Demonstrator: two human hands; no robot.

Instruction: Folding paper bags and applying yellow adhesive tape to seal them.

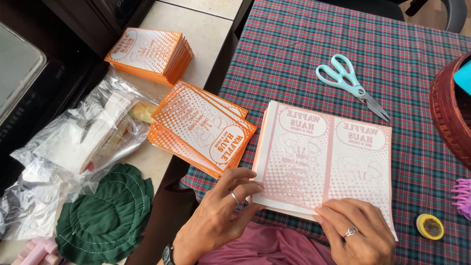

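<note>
A stack of white paper sheets (326, 157) printed in pale pink lies on the plaid tablecloth (304, 44) in front of me. My left hand (223, 211), with a ring and a wristwatch, pinches the stack's near left corner. My right hand (355, 228), also ringed, rests flat on the stack's near edge, fingers on the top sheet. Left of the stack, a fanned pile of orange-printed paper bags (201, 127) hangs over the table's edge.
Light blue scissors (351, 83) lie beyond the stack. A red-brown basket (449, 110) stands at the right edge, a yellow tape roll (430, 226) and purple clip (462, 196) near it. On the side counter: another orange bag stack (149, 54), clear plastic bags (78, 142), green fabric (108, 211).
</note>
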